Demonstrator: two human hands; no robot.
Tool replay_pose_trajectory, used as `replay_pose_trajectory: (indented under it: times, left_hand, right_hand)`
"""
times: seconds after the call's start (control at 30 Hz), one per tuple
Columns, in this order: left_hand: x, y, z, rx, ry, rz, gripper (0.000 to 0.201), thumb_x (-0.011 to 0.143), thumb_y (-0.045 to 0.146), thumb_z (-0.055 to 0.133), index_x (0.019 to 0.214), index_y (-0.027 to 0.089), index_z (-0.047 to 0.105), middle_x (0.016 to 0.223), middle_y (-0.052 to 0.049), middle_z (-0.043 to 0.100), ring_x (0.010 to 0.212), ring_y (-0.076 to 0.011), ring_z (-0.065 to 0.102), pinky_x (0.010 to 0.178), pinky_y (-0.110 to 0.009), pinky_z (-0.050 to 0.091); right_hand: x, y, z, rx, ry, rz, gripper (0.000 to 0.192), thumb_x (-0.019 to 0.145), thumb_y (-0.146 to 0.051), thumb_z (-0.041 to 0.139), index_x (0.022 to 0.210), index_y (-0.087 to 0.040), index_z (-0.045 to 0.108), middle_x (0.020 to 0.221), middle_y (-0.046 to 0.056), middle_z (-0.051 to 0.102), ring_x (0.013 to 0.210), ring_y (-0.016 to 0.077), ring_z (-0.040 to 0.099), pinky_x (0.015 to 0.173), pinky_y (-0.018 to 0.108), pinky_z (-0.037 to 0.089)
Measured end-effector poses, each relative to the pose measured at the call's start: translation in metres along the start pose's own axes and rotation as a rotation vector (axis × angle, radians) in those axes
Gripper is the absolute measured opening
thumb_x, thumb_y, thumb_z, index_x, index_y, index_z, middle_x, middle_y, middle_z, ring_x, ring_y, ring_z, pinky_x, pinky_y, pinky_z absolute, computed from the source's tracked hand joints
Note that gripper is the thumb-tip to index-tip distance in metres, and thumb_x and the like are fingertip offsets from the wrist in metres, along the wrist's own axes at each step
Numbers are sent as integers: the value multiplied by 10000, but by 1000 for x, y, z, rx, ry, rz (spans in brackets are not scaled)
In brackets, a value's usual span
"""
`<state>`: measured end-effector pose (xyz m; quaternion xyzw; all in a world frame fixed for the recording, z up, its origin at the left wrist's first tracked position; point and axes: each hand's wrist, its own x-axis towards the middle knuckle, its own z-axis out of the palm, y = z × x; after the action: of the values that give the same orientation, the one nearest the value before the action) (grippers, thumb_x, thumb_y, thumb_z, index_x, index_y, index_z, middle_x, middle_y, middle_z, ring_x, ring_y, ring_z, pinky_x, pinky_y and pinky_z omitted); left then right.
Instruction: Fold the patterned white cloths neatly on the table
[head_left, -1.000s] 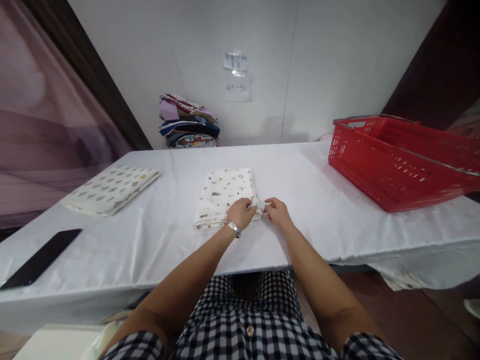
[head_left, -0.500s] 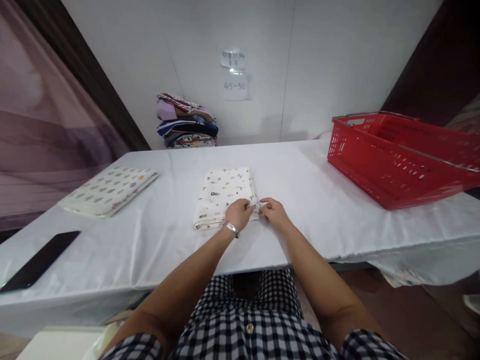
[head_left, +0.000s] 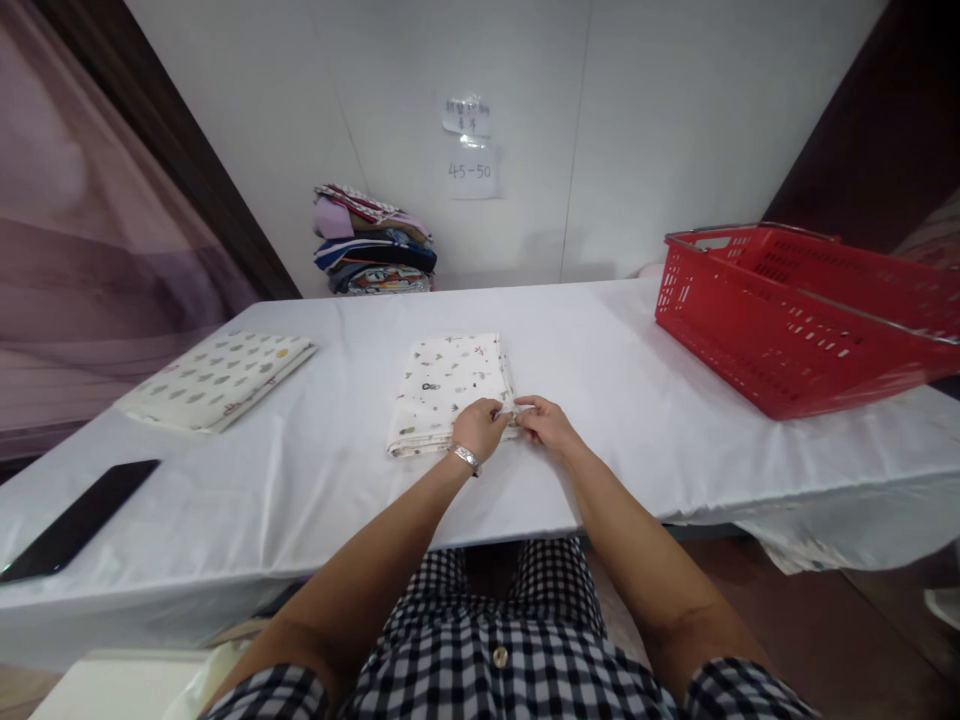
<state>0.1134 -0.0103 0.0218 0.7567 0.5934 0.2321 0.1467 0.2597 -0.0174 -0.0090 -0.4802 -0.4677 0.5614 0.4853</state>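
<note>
A folded white cloth with small prints (head_left: 444, 385) lies in the middle of the white-covered table (head_left: 622, 400). My left hand (head_left: 478, 427), with a silver bracelet on the wrist, rests on the cloth's near right corner and pinches its edge. My right hand (head_left: 545, 420) is right beside it, its fingertips pinching the same corner from the right. The two hands almost touch.
Another folded patterned cloth (head_left: 217, 378) lies at the table's left. A black phone (head_left: 75, 520) sits near the front left edge. A red plastic basket (head_left: 795, 315) stands at the right. A stack of folded fabrics (head_left: 373, 242) rests against the back wall.
Both hands have stayed at the cloth's near right corner; the right hand has crept slightly left toward the left hand. The cloth has not moved.
</note>
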Motion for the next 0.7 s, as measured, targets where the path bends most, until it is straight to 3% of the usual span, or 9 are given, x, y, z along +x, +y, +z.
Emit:
replay_pose_trajectory:
  times: [0.27, 0.37, 0.5, 0.7]
  left_hand:
    - [-7, 2, 3, 137, -31, 144, 173, 777, 297, 532, 897, 201, 611, 913, -45, 610, 900, -184, 539, 716, -274, 401]
    - [-5, 1, 4, 116, -23, 114, 158, 767, 291, 538, 878, 203, 608, 903, -37, 615, 873, -179, 547, 689, -271, 397]
    - [2, -1, 2, 19, 1, 21, 145, 769, 310, 529, 816, 197, 607, 786, -13, 614, 730, -145, 550, 618, -247, 376]
    - [3, -2, 2, -40, 75, 21, 138, 757, 301, 542, 795, 187, 609, 740, -3, 600, 689, -128, 537, 615, -235, 372]
  right_hand:
    - [0, -3, -1, -4, 26, -56, 381, 581, -228, 594, 956, -170, 570, 548, -63, 567, 403, 65, 439, 410, 189, 327]
    - [1, -2, -2, -32, 96, -104, 338, 598, -232, 561, 930, -173, 573, 610, -42, 601, 423, 64, 451, 439, 199, 364]
    - [5, 4, -8, -208, 245, -44, 295, 662, -262, 531, 943, -178, 564, 636, -16, 625, 393, 75, 459, 415, 207, 360]
    - [4, 14, -12, -416, 152, -130, 331, 702, -265, 545, 1029, -216, 560, 549, -52, 585, 434, 91, 499, 488, 214, 391]
